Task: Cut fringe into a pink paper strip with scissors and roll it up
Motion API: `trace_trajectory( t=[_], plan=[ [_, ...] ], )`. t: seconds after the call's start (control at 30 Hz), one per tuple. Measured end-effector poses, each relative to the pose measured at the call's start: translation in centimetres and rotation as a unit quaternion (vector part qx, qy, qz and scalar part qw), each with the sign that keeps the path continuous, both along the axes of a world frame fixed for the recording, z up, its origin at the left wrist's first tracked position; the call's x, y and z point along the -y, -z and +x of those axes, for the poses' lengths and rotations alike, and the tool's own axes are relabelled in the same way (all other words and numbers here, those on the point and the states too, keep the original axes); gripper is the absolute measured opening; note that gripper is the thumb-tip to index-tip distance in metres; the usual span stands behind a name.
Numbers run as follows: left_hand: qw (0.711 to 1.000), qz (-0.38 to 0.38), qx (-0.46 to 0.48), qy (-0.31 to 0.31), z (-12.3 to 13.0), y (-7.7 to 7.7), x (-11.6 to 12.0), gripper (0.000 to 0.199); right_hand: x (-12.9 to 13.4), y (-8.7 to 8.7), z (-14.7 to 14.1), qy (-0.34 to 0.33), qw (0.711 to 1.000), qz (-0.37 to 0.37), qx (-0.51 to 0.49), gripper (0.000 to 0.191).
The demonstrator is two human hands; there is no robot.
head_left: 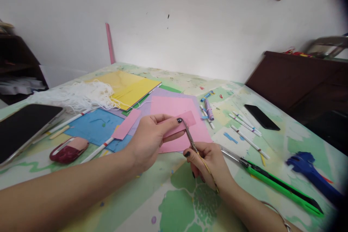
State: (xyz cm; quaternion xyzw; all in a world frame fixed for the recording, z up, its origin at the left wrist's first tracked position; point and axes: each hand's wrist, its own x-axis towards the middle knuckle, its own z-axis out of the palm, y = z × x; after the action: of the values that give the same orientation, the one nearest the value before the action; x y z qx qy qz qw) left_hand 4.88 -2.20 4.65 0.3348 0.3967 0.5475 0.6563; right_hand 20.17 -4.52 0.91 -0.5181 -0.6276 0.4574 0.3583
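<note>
**Pink paper strip (190,119) at scissors (190,138)**

The strip is pinched over a pink sheet (174,105) by the left hand (150,138), one end hidden. The scissors are gripped by the right hand (211,162), handles partly covered. Indistinct papers (19,87) are held in a cropped dark shelf (20,50).

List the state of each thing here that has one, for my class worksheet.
Pink strip, pinched in left hand
Scissors, gripped in right hand; blade opening unclear
Green cutter, blade showing
Left device, screen dark
Right phone, screen dark
White string, loosely heaped
Purple paper, rolled up
Yellow sheet, lying flat
</note>
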Motion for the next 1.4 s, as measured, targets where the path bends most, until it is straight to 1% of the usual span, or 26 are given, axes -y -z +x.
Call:
trace_trajectory(
  t=[0.3,0.5,0.77,1.03,1.4],
  plan=[
    [1.0,0.01,0.028,0.008,-0.05,0.12,0.0,0.009,0.09,0.17,0.19,-0.003,1.0,0.001,-0.007,0.044],
    [0.999,0.017,0.029,0.021,-0.17,0.33,-0.06,0.007,0.2,0.38,0.34,-0.012,1.0,0.015,-0.007,0.05],
    [0.999,0.012,0.036,0.025,-0.19,0.17,-0.21,0.009,0.34,0.59,0.5,-0.046,0.998,0.039,-0.037,0.059],
    [1.0,0.008,0.018,0.019,-0.1,0.2,-0.22,0.008,0.33,0.66,0.66,-0.051,0.997,0.04,-0.031,0.057],
    [1.0,0.007,0.011,0.025,-0.14,0.2,-0.06,0.007,0.29,0.58,0.53,-0.034,0.999,0.019,-0.033,0.051]
  ],
)
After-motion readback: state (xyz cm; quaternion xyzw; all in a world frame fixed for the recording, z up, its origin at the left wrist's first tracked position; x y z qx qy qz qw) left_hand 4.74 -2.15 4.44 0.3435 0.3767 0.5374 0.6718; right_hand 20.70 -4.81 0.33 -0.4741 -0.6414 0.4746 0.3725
